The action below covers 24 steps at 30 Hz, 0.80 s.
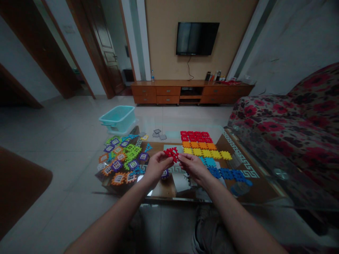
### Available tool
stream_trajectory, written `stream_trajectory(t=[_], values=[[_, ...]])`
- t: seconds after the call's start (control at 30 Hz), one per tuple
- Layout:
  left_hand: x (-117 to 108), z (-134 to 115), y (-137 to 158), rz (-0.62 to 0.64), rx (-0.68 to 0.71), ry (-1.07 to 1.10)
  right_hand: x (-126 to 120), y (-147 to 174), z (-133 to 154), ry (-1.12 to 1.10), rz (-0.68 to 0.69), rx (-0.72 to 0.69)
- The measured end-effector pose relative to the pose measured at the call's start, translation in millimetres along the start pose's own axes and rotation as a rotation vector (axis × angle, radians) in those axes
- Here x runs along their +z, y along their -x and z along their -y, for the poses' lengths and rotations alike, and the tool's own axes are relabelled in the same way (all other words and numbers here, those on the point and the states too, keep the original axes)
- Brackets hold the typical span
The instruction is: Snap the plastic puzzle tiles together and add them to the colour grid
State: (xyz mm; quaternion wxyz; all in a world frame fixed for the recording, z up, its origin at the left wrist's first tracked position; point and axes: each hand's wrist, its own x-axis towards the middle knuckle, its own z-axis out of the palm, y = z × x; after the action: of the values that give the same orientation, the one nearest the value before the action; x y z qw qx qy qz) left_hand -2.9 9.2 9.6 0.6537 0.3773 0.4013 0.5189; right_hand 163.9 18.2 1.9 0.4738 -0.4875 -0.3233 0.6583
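Observation:
Both hands meet above the glass table, pinching red interlocking plastic tiles between them. My left hand grips the left side of the red tiles. On their right edge, the thumb and fingers of my right hand are closed. How the red tiles join is too small to tell. Beyond my right hand lie rows of tiles: red tiles, orange tiles, yellow tiles, light blue tiles and dark blue tiles. A purple window tile is partly hidden beneath my left hand.
A mixed pile of green, purple and orange tiles covers the table's left side. Several grey tiles lie at the far edge. A teal plastic bin stands behind the pile. A flowered sofa borders the right.

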Motion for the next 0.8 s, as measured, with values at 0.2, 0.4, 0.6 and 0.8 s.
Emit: stream_trajectory(t=[0.2, 0.4, 0.6, 0.8], values=[[-2.9, 0.9, -2.3, -0.001, 0.087, -0.129, -0.2, 1.4, -0.4, 0.102, 0.033, -0.016], [-3.5, 1.4, -2.2, -0.026, 0.172, -0.196, 1.8, 3.7, 0.9, 0.095, 0.058, -0.001], [-3.6, -1.9, -0.3, 0.056, 0.275, -0.3, 3.0, 7.1, 2.8, 0.041, 0.125, 0.032], [-4.5, -1.8, -1.7, 0.05, 0.306, -0.348, 3.6, 7.2, 2.4, -0.018, 0.141, 0.067]])
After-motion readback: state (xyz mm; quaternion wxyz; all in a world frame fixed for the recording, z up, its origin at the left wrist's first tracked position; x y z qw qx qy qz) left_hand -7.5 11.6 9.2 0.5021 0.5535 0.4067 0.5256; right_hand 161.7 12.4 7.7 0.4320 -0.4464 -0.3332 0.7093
